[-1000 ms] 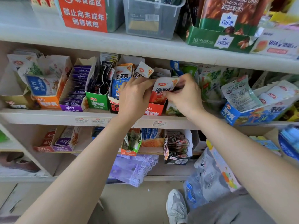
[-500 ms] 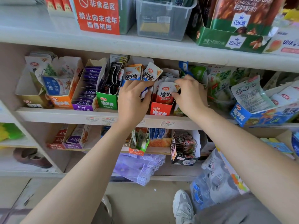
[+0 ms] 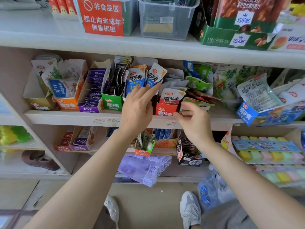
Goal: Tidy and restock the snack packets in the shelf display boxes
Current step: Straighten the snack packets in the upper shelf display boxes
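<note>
Hands bracket the red display box, its snack packets standing between them. Left hand props the blue packets with straight fingers; right hand pinches the box's corner, likely steadying it.

Display boxes side by side on the middle shelf (packets inside), 2 bins on the shelf above

Soft, even light fills the view, brightest on the white top shelf, which looks washed out. Shadows are faint, deepest in the recesses behind the boxes. The wide lens bows the shelf lines and stretches everything near the corners. The top right corner is overexposed and blurred; small print is soft.
</note>
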Tool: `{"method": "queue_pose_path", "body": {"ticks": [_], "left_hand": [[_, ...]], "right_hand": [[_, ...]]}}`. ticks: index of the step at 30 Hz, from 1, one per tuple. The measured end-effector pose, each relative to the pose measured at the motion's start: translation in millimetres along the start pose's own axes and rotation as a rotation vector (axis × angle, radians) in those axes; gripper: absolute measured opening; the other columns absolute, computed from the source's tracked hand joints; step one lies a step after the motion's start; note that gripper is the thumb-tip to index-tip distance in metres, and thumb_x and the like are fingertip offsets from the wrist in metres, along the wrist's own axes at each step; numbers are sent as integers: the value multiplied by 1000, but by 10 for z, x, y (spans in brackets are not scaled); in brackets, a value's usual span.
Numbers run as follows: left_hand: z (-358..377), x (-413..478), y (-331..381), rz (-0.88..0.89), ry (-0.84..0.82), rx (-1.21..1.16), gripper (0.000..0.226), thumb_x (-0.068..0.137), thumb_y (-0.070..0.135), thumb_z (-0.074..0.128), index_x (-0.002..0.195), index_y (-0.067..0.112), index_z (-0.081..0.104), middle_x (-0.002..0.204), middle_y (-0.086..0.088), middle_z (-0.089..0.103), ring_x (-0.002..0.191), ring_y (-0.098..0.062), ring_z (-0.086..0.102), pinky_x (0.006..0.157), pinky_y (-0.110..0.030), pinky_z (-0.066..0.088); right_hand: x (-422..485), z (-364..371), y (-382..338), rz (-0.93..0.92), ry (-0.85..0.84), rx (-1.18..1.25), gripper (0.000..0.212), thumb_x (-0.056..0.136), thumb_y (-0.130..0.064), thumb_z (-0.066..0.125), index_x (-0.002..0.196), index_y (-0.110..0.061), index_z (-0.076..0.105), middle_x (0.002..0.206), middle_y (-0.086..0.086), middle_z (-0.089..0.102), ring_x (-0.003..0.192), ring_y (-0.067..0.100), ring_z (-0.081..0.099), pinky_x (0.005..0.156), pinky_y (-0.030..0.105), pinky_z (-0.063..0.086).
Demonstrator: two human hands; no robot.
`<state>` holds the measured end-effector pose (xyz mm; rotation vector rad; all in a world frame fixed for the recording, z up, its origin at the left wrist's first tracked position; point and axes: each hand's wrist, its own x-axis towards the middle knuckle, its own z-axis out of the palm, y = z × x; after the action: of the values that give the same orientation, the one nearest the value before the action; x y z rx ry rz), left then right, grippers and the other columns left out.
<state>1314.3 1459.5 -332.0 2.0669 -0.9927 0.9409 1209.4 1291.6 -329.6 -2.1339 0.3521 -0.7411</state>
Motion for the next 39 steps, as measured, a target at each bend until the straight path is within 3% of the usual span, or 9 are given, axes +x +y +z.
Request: {"method": "queue_pose_path", "body": {"ticks": [4, 7, 11, 15, 18, 22, 25, 31, 39], "left_hand": [[-111, -283, 107, -315, 23, -138, 30, 81, -2, 60, 102, 11, 77, 90, 0, 73, 75, -19, 63, 68, -36, 53], [-62, -424, 228, -564, -225, -295, 38, 88, 4, 59, 120, 14, 74, 113, -1, 76, 98, -18, 69, 88, -38, 56], [105, -375, 270, -537, -362, -205, 61, 93, 7, 57, 153, 9, 45, 139, -11, 62, 127, -32, 53, 104, -43, 44], [239, -280, 276, -510, -480, -128, 75, 86, 1, 52, 158, 9, 31, 140, -7, 57, 125, -36, 44, 102, -47, 37], [209, -221, 279, -572, -394, -386, 79, 82, -11, 45, 157, 11, 36, 143, -5, 56, 131, -22, 49, 110, -40, 42], [158, -136, 313, -628, -265, -661, 75, 80, -11, 45, 151, 11, 46, 137, 0, 61, 125, -2, 56, 101, -19, 48], [124, -143, 378, -651, -202, -731, 68, 83, -19, 48, 129, 30, 57, 119, 9, 65, 106, 15, 60, 85, -5, 46], [200, -137, 367, -658, -149, -676, 69, 85, -2, 61, 151, 14, 47, 127, -5, 53, 118, -11, 60, 104, -32, 53], [240, -327, 509, -626, -1, -671, 71, 74, 13, 86, 134, 24, 49, 127, 2, 49, 118, -5, 54, 93, -43, 58]], "right_hand": [[61, 203, 27, 105, -73, 127, 43, 90, -16, 73, 132, -13, 61, 112, -11, 63, 103, 13, 60, 70, -3, 40], [67, 239, 38, 58, -61, 40, 43, 92, -15, 71, 133, -14, 60, 112, -12, 63, 101, 9, 59, 79, 3, 45], [97, 235, 86, -52, -78, -72, 52, 90, -15, 73, 139, -17, 55, 123, -6, 68, 110, 13, 63, 97, 34, 53], [116, 229, 81, -66, -111, -6, 57, 90, -10, 71, 143, -21, 52, 126, -8, 68, 113, 0, 59, 101, 24, 49], [140, 204, 45, -41, -105, 140, 62, 90, -3, 70, 146, -22, 51, 128, -10, 66, 112, -11, 57, 99, 12, 45], [131, 161, -6, -17, -64, 343, 58, 90, 1, 67, 143, -20, 54, 132, -6, 66, 122, 5, 60, 105, 32, 50], [90, 156, -41, 9, -47, 416, 54, 92, 2, 65, 142, -13, 55, 136, -6, 62, 124, 9, 60, 105, 29, 49], [186, 86, -151, 46, -6, 458, 44, 97, 3, 56, 139, -10, 57, 132, -5, 63, 115, -2, 61, 102, 25, 49], [-13, -98, -93, 184, -44, 653, 36, 100, 0, 53, 134, -7, 59, 127, 4, 68, 114, 16, 67, 97, 41, 56]]}}
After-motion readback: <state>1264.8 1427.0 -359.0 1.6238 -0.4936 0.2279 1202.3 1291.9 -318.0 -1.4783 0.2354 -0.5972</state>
